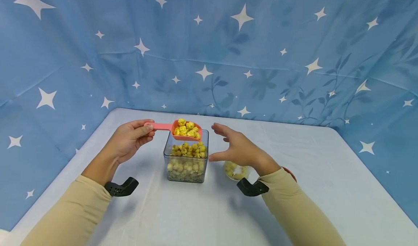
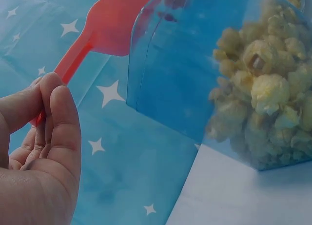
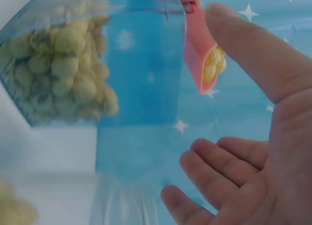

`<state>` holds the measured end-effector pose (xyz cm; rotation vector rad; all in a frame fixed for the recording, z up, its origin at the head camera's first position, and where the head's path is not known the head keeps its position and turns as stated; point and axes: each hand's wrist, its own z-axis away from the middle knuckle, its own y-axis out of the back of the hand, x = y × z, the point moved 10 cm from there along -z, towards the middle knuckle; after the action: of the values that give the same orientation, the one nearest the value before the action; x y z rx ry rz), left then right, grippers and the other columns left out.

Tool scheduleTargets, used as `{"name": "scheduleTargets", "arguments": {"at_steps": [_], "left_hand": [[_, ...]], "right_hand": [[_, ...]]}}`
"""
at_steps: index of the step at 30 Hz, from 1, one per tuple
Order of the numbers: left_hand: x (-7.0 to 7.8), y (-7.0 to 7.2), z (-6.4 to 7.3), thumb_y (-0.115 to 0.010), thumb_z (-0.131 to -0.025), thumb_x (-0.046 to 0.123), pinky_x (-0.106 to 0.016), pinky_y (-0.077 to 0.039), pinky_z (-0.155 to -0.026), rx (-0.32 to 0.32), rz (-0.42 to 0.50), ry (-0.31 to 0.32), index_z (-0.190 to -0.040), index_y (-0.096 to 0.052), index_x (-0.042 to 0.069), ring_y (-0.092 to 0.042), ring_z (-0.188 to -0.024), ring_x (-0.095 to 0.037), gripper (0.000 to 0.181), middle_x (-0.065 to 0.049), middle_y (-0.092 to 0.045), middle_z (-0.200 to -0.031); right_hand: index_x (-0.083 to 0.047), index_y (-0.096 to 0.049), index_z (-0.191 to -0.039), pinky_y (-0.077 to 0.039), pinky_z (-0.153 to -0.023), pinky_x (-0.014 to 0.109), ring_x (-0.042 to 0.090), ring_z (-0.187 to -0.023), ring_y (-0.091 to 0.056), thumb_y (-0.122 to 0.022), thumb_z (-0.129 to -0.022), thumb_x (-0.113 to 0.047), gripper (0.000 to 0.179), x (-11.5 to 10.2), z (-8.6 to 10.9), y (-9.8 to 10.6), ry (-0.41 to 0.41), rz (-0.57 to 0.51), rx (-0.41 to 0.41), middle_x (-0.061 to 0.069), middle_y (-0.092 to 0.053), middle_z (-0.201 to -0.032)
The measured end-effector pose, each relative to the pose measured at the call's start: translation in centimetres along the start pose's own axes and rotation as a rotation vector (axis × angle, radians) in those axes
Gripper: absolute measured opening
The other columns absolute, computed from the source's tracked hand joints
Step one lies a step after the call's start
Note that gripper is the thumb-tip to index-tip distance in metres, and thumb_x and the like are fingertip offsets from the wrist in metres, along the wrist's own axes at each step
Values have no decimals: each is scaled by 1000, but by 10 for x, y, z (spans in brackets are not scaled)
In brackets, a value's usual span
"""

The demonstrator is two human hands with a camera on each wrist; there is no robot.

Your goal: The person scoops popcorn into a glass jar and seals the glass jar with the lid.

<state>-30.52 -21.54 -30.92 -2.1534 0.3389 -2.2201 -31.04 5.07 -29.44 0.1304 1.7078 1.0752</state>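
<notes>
My left hand (image 1: 132, 139) pinches the handle of a pink scoop (image 1: 163, 126) between thumb and fingers. Yellow popcorn (image 1: 185, 130) heaps in the scoop's bowl, which is over the far part of a clear, bluish square container (image 1: 187, 177). More popcorn (image 1: 189, 151) fills the lower part of that container. In the left wrist view the scoop's handle (image 2: 73, 61) runs up from the fingertips. My right hand (image 1: 240, 148) is beside the container's right side, thumb and fingers spread, holding nothing. In the right wrist view its palm (image 3: 248, 186) faces the container and scoop.
A small clear bowl (image 1: 228, 175) with some popcorn sits on the white table (image 1: 163, 217) under my right hand. Behind my right wrist shows the reddish-brown rim (image 1: 290, 173) of something mostly hidden. A blue curtain (image 1: 183, 50) with white stars hangs behind the table.
</notes>
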Motion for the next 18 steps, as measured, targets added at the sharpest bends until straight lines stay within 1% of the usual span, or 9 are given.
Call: {"name": "scheduleTargets", "arguments": {"at_steps": [5, 11, 13, 15, 18], "left_hand": [[4, -14, -2, -57, -103, 8, -20, -55, -81, -37, 8, -17, -138, -39, -16, -64, -82, -7, 47, -2, -67, -92], [3, -35, -7, -57, -103, 8, -21, -55, -81, -70, -12, -18, -138, -40, -17, -64, -84, -7, 47, -2, -67, -94], [3, -42, -10, -56, -103, 8, -21, -55, -82, -87, -20, -19, -138, -40, -17, -65, -84, -8, 46, -2, -67, -93], [3, -50, -13, -55, -104, 8, -22, -55, -83, -103, -31, -18, -138, -41, -17, -65, -84, -8, 45, -2, -67, -93], [4, -62, -18, -54, -104, 8, -22, -55, -83, -126, -53, -15, -137, -43, -16, -64, -84, -8, 42, -2, -66, -93]], "right_hand": [[-8, -35, -154, -36, -111, 49, 29, -138, -42, -89, -78, -33, 97, 11, 22, 21, 10, -4, 87, 7, -42, -154], [-6, -39, -150, -36, -110, 53, 33, -135, -44, -89, -78, -28, 90, 39, 49, 41, -23, 9, 175, 13, -45, -151], [-5, -38, -151, -37, -109, 54, 34, -135, -43, -89, -78, -29, 92, 49, 56, 44, -43, 20, 194, 14, -45, -150], [-4, -37, -151, -37, -109, 55, 34, -137, -41, -89, -77, -28, 94, 59, 60, 42, -58, 10, 197, 16, -43, -151], [-3, -34, -152, -39, -107, 54, 36, -135, -43, -90, -76, -26, 97, 74, 63, 34, -107, -42, 192, 16, -41, -153]]}}
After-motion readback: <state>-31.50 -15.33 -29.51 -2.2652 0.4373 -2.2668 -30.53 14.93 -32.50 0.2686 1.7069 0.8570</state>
